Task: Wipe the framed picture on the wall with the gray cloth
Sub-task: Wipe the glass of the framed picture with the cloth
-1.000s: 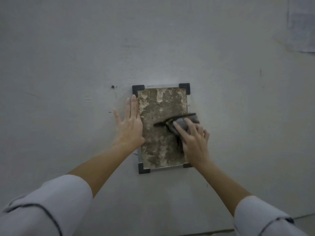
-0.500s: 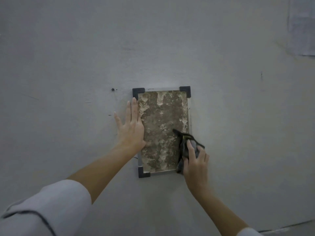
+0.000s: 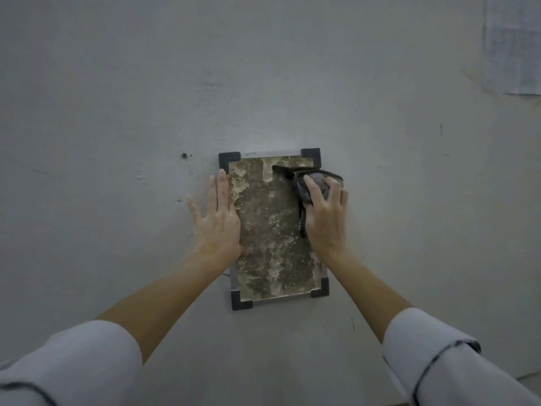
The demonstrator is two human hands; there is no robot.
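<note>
A framed picture (image 3: pixel 269 230) with a mottled brown surface and dark corner pieces hangs on the pale wall. My left hand (image 3: pixel 215 221) lies flat with fingers spread, partly on the wall and partly over the frame's left edge. My right hand (image 3: pixel 325 215) presses a bunched gray cloth (image 3: pixel 310 183) against the picture's upper right part, near the top right corner. A strip of cloth hangs down beside my palm.
A small dark screw hole (image 3: pixel 183 155) marks the wall left of the frame. A pale sheet of paper (image 3: pixel 512 45) is stuck at the upper right. The wall (image 3: pixel 117 83) is otherwise bare. White sleeves cover both my forearms at the bottom.
My right hand with the cloth went from mid-picture down to the lower right corner, then up to the upper right part. My left hand stayed flat at the frame's left edge.
</note>
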